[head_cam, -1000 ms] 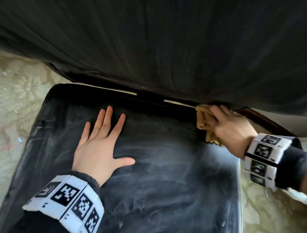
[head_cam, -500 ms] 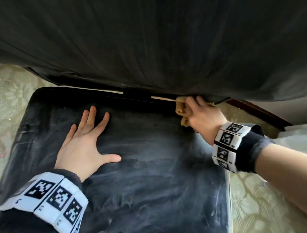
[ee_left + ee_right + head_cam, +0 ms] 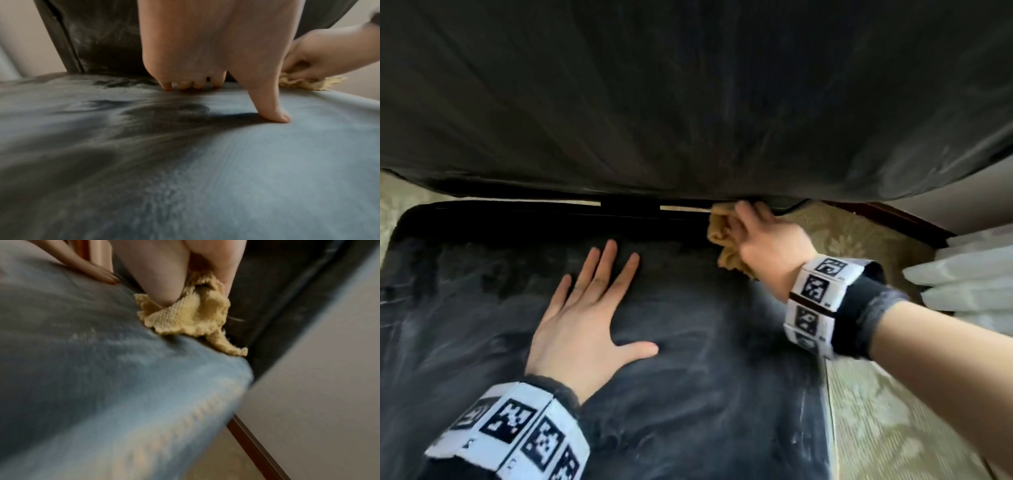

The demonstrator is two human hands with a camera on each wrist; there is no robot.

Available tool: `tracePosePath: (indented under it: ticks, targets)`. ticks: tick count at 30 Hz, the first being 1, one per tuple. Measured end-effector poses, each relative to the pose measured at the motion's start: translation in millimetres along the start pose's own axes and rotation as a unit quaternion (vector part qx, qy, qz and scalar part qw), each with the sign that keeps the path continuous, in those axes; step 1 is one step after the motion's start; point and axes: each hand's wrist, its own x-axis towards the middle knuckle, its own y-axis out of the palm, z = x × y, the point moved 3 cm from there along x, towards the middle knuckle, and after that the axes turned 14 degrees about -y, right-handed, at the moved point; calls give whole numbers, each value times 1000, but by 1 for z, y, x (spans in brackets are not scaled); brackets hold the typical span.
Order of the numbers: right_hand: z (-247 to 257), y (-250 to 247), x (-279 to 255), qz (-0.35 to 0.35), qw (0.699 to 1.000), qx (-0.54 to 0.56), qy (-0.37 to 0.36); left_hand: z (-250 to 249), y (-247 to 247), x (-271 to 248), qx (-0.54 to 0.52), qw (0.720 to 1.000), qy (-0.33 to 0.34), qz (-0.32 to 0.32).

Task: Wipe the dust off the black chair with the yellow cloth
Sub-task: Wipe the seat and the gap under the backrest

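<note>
The black chair's seat [image 3: 688,394] fills the lower head view, streaked with pale dust; its backrest [image 3: 688,102] looms across the top. My left hand [image 3: 592,308] lies flat on the seat with fingers spread and straight, also seen from the left wrist [image 3: 216,84]. My right hand [image 3: 760,240] grips the bunched yellow cloth [image 3: 722,240] at the seat's back right corner, under the backrest's lower edge. In the right wrist view the cloth [image 3: 189,316] is pinched by the fingers and pressed on the dusty seat [image 3: 82,361]; it shows in the left wrist view too [image 3: 308,82].
A patterned beige floor [image 3: 887,428] lies to the right of the seat and at the far left. A dark wooden skirting board [image 3: 893,219] and a pale wall [image 3: 329,369] stand close on the right. White ribbed panels [image 3: 969,274] sit at the right edge.
The head view has shifted, so both hands sit elsewhere in frame. My right hand stays with the cloth at the back right of the seat; my left hand remains flat.
</note>
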Motion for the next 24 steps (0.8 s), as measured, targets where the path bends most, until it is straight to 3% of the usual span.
tracePosePath:
  ticks: [1,3,5,8,10,12,14,17,20,24]
  targets:
    - [-18,1,-8,-19,1000,11,-7,-1,-1,0,6,1000,1,8]
    - [-45,-3,-28,-4,995,84,48,-6,-3,-2,19,1000,-2,15]
    - [-73,-6,-49,-42,977,186,94,-10,-7,-4,38,999,-14,12]
    - [-115,-21,-79,-107,965,128,200,-24,-16,-5,50,998,-36,-5]
    - [-136,-25,-91,-138,948,119,260,-49,-12,-5,56,997,17,-54]
    - [-139,-16,-88,-139,947,166,238,-87,2,-8,34,993,101,-49]
    - [-132,-4,-80,-125,957,206,162,-123,29,-14,61,986,158,-1]
    - [-121,14,-74,-103,963,231,94,-145,54,-18,134,985,106,28]
    - [-115,27,-86,-152,950,261,75,-143,56,-17,166,982,81,38]
    - [-93,50,-141,-166,939,298,33,-146,53,-18,181,979,78,50]
